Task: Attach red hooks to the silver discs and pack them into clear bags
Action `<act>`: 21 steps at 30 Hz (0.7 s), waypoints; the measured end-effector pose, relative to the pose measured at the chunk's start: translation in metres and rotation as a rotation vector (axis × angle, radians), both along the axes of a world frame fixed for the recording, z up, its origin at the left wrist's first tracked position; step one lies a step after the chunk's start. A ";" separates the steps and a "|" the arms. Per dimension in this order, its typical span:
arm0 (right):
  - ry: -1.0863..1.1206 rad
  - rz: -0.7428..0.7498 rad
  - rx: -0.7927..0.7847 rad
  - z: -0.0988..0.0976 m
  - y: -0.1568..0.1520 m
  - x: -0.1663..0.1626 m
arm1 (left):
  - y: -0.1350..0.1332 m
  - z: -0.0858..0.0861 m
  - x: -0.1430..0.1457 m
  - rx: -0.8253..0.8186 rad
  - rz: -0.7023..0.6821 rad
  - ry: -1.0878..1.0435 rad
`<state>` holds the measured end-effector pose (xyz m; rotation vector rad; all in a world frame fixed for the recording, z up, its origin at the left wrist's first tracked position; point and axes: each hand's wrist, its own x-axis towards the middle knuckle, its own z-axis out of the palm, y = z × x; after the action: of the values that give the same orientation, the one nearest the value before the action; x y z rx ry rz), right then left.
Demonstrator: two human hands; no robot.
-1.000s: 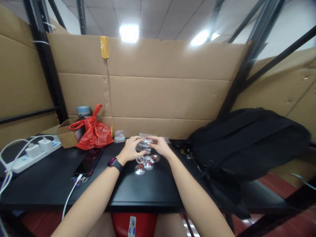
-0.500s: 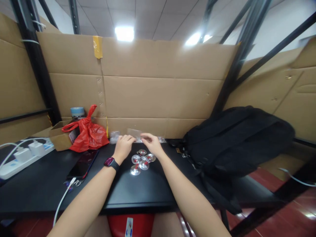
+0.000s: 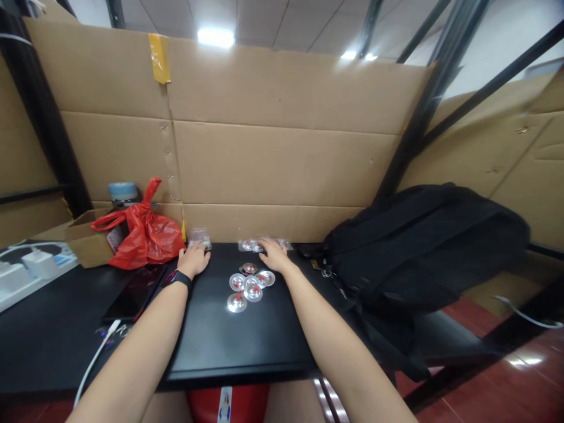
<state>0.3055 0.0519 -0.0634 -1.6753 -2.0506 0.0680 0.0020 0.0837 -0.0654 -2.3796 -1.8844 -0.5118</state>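
At the left, a red bag [image 3: 147,238] and a phone [image 3: 132,294] hemmed in the left hand [image 3: 194,259], which reached a small clear bag [image 3: 200,235] by the table's [image 3: 242,346] rear edge; whether its fingertips pinched, one could not tell. Silvery discs [image 3: 252,289] lay mid-table, between the hands. The right hand [image 3: 274,256], fingers spread, touched a clear packet [image 3: 251,245] along that edge. The step looked like handling the bags; lifting either would call for a pinch. Room opened towards the front edge; a backpack [image 3: 423,252] crowded the right.
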 end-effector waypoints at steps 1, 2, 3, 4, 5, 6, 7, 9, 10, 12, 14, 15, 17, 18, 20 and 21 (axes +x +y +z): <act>-0.016 -0.003 -0.024 -0.001 0.001 0.000 | -0.001 0.001 0.000 -0.002 0.001 -0.002; -0.025 -0.003 -0.042 -0.003 0.002 -0.001 | -0.003 0.002 0.000 -0.004 0.002 -0.004; -0.031 -0.004 -0.054 -0.003 0.002 -0.002 | -0.004 0.003 0.000 -0.004 0.001 -0.004; -0.036 -0.008 -0.062 -0.003 0.003 -0.002 | -0.005 0.004 0.000 -0.001 0.001 -0.005; -0.042 -0.015 -0.067 -0.003 0.002 -0.003 | -0.006 0.004 0.000 0.008 0.002 -0.005; -0.052 -0.025 -0.071 -0.002 0.002 -0.004 | -0.007 0.004 0.000 0.018 0.004 -0.004; -0.065 -0.036 -0.076 0.000 0.001 -0.005 | -0.008 0.005 0.001 0.028 0.007 -0.001; -0.096 -0.048 -0.096 0.003 -0.001 -0.007 | -0.010 0.006 0.001 0.042 0.010 0.002; -0.111 -0.048 -0.107 0.005 -0.002 -0.008 | -0.012 0.006 0.002 0.047 0.012 -0.001; -0.136 -0.035 -0.121 0.008 -0.004 -0.011 | -0.015 0.008 0.003 0.067 0.018 -0.016; -0.132 -0.012 -0.102 0.009 -0.006 -0.012 | -0.019 0.010 0.004 0.102 0.025 -0.029; -0.110 0.000 -0.079 0.009 -0.007 -0.011 | -0.021 0.011 0.004 0.119 0.026 -0.031; -0.019 0.021 -0.012 0.009 -0.010 -0.009 | -0.024 0.012 0.004 0.137 0.023 -0.031; 0.048 0.032 0.027 0.009 -0.011 -0.007 | -0.026 0.012 0.004 0.139 0.020 -0.031; 0.209 0.073 0.109 0.012 -0.014 -0.004 | -0.028 0.012 0.004 0.144 0.015 -0.041; 0.301 0.102 0.147 0.014 -0.016 -0.002 | -0.030 0.013 0.004 0.151 0.011 -0.051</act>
<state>0.3035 0.0356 -0.0494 -1.3796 -1.8651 0.1870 0.0063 0.0539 -0.0528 -2.2808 -1.8071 -0.6935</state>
